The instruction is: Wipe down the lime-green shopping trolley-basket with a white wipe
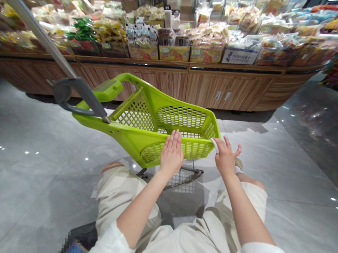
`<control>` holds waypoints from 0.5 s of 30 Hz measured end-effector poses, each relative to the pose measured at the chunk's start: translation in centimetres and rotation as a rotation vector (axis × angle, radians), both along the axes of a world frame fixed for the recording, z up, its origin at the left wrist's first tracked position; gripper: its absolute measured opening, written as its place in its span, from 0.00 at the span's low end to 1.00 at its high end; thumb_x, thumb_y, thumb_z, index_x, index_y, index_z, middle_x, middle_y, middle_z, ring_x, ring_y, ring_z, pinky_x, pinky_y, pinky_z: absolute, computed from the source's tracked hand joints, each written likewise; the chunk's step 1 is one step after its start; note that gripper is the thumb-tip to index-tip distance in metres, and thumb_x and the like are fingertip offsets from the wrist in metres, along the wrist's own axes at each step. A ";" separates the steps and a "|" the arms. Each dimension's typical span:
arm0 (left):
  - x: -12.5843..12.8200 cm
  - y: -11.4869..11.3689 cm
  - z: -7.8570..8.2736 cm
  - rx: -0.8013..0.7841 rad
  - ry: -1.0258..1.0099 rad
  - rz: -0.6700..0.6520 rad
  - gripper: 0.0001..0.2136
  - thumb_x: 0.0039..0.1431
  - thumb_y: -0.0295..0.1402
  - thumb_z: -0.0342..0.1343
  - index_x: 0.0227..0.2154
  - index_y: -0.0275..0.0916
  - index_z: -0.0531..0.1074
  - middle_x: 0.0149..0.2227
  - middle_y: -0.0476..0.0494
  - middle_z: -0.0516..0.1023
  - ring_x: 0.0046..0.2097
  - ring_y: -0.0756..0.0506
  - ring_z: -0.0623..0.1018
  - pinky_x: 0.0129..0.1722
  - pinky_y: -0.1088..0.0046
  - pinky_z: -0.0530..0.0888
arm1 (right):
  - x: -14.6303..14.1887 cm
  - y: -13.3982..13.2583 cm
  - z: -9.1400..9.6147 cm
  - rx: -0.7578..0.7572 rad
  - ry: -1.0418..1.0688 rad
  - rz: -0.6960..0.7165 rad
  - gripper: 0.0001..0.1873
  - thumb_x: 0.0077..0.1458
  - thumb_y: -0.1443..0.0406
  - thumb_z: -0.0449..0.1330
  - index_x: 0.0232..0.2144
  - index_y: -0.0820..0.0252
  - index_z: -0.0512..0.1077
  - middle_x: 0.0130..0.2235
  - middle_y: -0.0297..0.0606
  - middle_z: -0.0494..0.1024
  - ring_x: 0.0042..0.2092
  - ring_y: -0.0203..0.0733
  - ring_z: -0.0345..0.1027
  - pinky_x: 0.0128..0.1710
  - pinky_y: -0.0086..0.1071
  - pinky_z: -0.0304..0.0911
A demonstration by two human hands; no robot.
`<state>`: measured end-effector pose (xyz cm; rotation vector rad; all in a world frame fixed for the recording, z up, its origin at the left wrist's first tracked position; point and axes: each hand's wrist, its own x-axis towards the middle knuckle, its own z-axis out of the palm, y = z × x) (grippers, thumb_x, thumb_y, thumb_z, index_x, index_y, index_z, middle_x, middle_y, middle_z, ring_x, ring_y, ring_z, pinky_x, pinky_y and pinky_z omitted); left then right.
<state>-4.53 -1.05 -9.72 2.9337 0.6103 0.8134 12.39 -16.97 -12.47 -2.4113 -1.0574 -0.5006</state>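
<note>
A bright green plastic shopping cart (133,138) with lattice walls stands across in front of my knees. My left hand (172,153) lies with straight fingers over the near rim of its basket, holding nothing. At the basket's right front corner, my right hand (226,156) presses a small white cloth (215,145) against the rim between thumb and forefinger. The other fingers of that hand are raised and spread. Most of the cloth is hidden by the hand, so I cannot tell its full size. Through the lattice, the basket floor shows bare.
A grey handle (78,97) with a long metal pole rises from the cart's left end. Beyond stands a wooden display counter (162,82) heaped with packaged snacks. Grey tiled floor (28,166) surrounds the cart. A dark object (81,235) lies at lower left, partly pixelated.
</note>
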 end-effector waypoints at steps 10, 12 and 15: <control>1.4 -0.7 -0.1 -0.013 -0.018 -0.044 0.29 0.63 0.26 0.43 0.67 0.26 0.49 0.70 0.33 0.53 0.72 0.41 0.47 0.70 0.57 0.54 | -2.5 3.0 0.3 0.157 0.100 -0.182 0.34 0.46 0.77 0.46 0.55 0.55 0.68 0.57 0.42 0.75 0.67 0.49 0.53 0.64 0.66 0.29; 1.7 -0.7 -0.2 -0.016 -0.022 -0.040 0.30 0.62 0.25 0.43 0.67 0.27 0.48 0.70 0.32 0.53 0.72 0.41 0.47 0.70 0.56 0.55 | -4.6 5.6 1.3 0.141 0.106 -0.098 0.33 0.48 0.77 0.46 0.55 0.55 0.68 0.57 0.42 0.75 0.67 0.48 0.53 0.64 0.64 0.29; 1.6 -0.5 -0.2 -0.012 0.020 -0.034 0.30 0.63 0.27 0.44 0.67 0.26 0.49 0.71 0.32 0.52 0.72 0.40 0.47 0.70 0.56 0.54 | -7.0 8.5 2.7 0.093 0.096 0.083 0.31 0.51 0.76 0.46 0.55 0.56 0.68 0.58 0.42 0.74 0.67 0.47 0.53 0.66 0.59 0.31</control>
